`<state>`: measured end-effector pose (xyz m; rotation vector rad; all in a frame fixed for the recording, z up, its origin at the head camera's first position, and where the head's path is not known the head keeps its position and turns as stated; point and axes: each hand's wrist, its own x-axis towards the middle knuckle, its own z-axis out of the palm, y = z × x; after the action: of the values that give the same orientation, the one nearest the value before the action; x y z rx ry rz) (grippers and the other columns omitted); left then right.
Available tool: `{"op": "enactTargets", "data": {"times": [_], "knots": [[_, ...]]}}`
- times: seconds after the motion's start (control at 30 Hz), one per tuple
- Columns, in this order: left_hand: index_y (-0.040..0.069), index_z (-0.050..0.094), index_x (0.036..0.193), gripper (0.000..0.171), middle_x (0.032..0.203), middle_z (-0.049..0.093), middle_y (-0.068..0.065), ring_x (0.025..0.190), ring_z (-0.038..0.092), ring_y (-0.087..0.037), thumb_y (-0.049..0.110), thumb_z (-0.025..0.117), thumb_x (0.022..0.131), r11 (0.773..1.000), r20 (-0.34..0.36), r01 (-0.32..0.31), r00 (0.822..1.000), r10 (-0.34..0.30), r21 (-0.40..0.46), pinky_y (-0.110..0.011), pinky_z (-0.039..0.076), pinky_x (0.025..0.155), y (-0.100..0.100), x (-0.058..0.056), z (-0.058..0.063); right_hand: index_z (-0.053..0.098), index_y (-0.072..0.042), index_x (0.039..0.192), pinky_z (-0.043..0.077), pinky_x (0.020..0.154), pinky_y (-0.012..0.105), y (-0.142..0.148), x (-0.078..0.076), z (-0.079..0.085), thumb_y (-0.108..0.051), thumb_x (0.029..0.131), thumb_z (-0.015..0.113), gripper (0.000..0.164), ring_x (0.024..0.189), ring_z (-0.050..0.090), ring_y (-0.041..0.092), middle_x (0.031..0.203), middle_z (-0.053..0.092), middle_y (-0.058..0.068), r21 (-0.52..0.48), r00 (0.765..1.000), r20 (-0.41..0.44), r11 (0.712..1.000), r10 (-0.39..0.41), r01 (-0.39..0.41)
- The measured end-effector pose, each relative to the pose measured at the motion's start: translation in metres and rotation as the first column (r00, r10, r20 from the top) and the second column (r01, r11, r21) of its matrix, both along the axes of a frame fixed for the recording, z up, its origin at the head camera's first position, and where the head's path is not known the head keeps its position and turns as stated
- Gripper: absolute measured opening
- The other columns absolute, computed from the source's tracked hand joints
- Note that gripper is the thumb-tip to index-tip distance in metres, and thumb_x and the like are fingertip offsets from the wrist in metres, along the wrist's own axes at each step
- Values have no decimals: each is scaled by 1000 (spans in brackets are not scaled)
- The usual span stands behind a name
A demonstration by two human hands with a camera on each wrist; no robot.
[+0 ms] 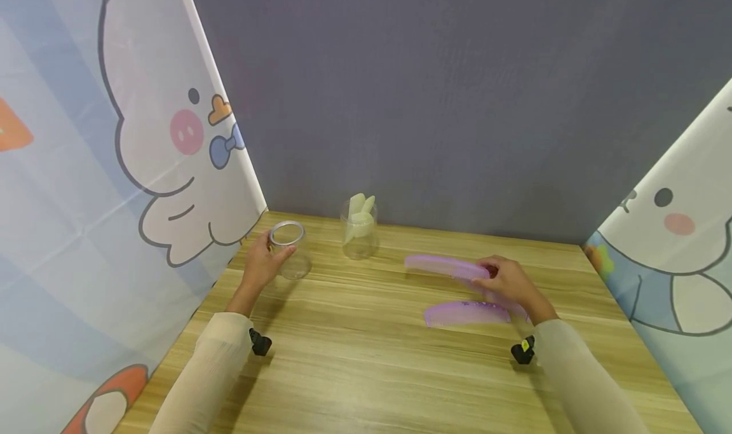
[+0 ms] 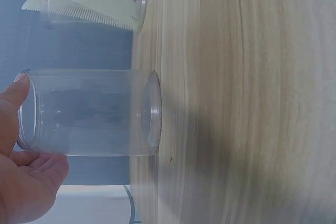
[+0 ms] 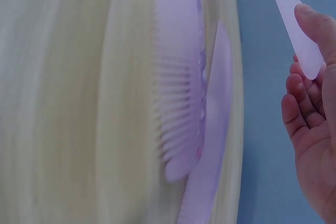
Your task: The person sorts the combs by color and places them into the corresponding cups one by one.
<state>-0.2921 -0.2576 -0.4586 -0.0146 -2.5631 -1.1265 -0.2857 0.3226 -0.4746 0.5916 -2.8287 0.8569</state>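
On the left, my left hand (image 1: 264, 264) grips a clear plastic jar (image 2: 89, 113) near its silver-edged rim, thumb on one side and fingers on the other. The jar stands upright with nothing inside. My right hand (image 1: 508, 283) pinches one end of a purple comb (image 1: 440, 265), lifted over the table and pointing left. Below that hand lie two more purple combs: one (image 1: 466, 313) in front, and another (image 3: 210, 129) crossing behind it, partly hidden by the hand in the head view.
A second clear jar (image 1: 359, 246) near the back edge holds pale yellow-green combs (image 2: 86, 1). The wooden table (image 1: 343, 370) meets a dark grey backdrop (image 1: 412, 103). Cartoon-printed curtains (image 1: 74, 230) hang at both sides.
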Motion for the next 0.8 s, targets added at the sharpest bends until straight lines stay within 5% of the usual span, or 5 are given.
{"op": "enactTargets", "data": {"times": [0.8], "knots": [[-8,43,146,76,130,59,-31,117,55,-43,34,76,92,1000,16,11,1000,-11,6,-59,46,99,-1,1,1,74,-3,115,45,62,22,-62,-24,21,-24,83,85,40,73,50,9,87,65,4,-63,993,-36,992,112,-114]]}}
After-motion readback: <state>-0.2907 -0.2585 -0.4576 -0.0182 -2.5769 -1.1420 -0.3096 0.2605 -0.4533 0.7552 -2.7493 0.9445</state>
